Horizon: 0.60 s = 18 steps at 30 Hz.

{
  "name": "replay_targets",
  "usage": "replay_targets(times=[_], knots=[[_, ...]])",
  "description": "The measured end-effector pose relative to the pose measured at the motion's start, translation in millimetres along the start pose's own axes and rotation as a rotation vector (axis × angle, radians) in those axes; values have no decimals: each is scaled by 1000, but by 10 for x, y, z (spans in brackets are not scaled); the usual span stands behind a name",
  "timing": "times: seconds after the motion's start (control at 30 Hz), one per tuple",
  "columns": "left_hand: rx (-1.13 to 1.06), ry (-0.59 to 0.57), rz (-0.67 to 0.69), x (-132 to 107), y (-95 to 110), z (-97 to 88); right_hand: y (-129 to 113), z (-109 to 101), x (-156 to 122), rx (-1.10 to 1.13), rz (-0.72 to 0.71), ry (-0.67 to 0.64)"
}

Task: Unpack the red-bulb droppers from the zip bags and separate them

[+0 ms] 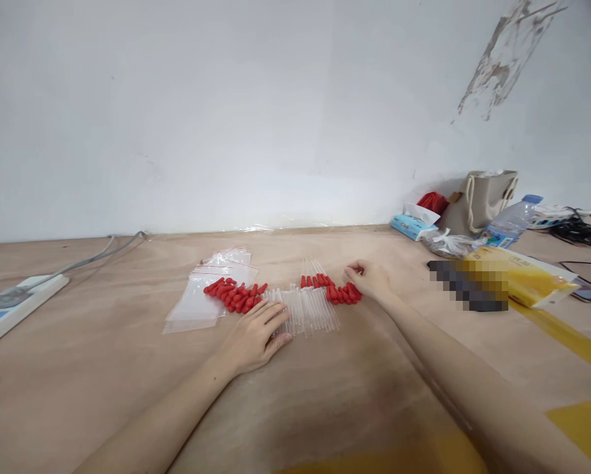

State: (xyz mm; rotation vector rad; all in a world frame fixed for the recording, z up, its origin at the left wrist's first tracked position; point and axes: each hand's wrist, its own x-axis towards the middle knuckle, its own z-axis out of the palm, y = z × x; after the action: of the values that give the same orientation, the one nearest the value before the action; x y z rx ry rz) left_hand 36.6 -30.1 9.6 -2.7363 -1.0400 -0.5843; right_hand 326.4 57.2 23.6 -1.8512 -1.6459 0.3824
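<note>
Droppers (308, 304) under left hand (256, 339), right hand (372, 278) alongside.

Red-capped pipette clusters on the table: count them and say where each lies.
2. One cluster lies on the plastic bags, beyond the left hand. The other cluster lies at the right hand, whose fingers touch it; some caps may be hidden.

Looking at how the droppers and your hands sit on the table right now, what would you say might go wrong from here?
The left hand lies flat on the clear tubes; pressing down might crack them or set them rolling. The right hand pinches at the red bulbs at the end of the row; a tug there may drag neighbours out of line. The red bulbs on the left lie partly over the zip bags, so shifting a bag could scatter them.
</note>
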Motion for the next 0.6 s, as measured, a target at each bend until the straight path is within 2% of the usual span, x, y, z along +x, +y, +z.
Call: replay_targets(times=[0.17,0.33,0.47,0.53,0.6], knots=[[-41,60,-18,-29,2,50,-409,121,249,-162,143,-258],[-67,75,-42,-47,-13,84,-536,282,401,-240,256,-418],[-66,76,-41,-60,-24,109,-585,291,421,-226,276,-448],[-66,83,-40,-64,-26,112,-616,240,426,-192,254,-408],[-70,97,-40,-66,-27,106,-654,163,405,-126,193,-313]])
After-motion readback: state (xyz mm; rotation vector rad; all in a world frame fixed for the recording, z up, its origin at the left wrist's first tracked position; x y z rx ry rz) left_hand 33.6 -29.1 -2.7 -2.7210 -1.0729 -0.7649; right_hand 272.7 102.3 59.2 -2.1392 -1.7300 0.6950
